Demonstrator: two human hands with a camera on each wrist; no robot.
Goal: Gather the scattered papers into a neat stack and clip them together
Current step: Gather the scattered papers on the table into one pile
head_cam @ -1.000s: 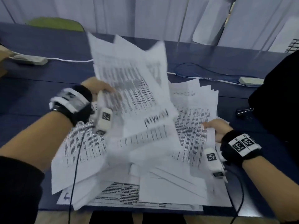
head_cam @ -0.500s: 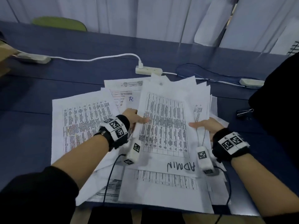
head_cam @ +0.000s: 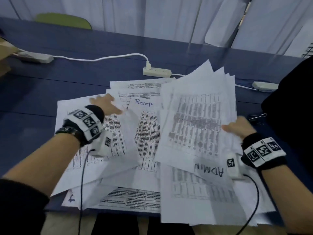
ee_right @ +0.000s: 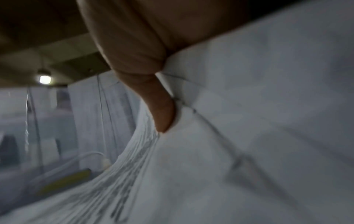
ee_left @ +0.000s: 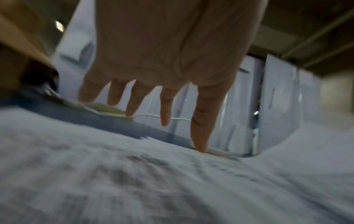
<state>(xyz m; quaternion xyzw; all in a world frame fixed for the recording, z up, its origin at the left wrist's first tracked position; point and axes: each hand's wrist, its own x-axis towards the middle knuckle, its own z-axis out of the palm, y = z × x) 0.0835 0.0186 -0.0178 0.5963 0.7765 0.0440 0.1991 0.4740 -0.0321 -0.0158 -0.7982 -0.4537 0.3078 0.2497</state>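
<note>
Printed papers lie scattered across the blue table (head_cam: 33,92). My right hand (head_cam: 237,126) grips a fanned bundle of sheets (head_cam: 196,119) by its right edge and holds it tilted up off the pile; the top sheet reads "ADMIN". In the right wrist view my thumb (ee_right: 162,115) presses on the bundle (ee_right: 249,136). My left hand (head_cam: 106,104) hovers with straight, spread fingers (ee_left: 164,106) over the loose sheets (head_cam: 94,133) on the left and holds nothing. A black binder clip (head_cam: 257,116) lies on the table just right of the bundle.
A white power strip (head_cam: 156,72) with its cable lies behind the papers, a second strip (head_cam: 35,56) at far left, a third (head_cam: 265,85) at right. A green chair back (head_cam: 64,21) stands beyond the table. Something black (head_cam: 291,99) fills the right side.
My right hand has lifted the "ADMIN" bundle up and to the right, uncovering a sheet marked "Recep". My left hand let go of it and moved left and away over the loose sheets.
</note>
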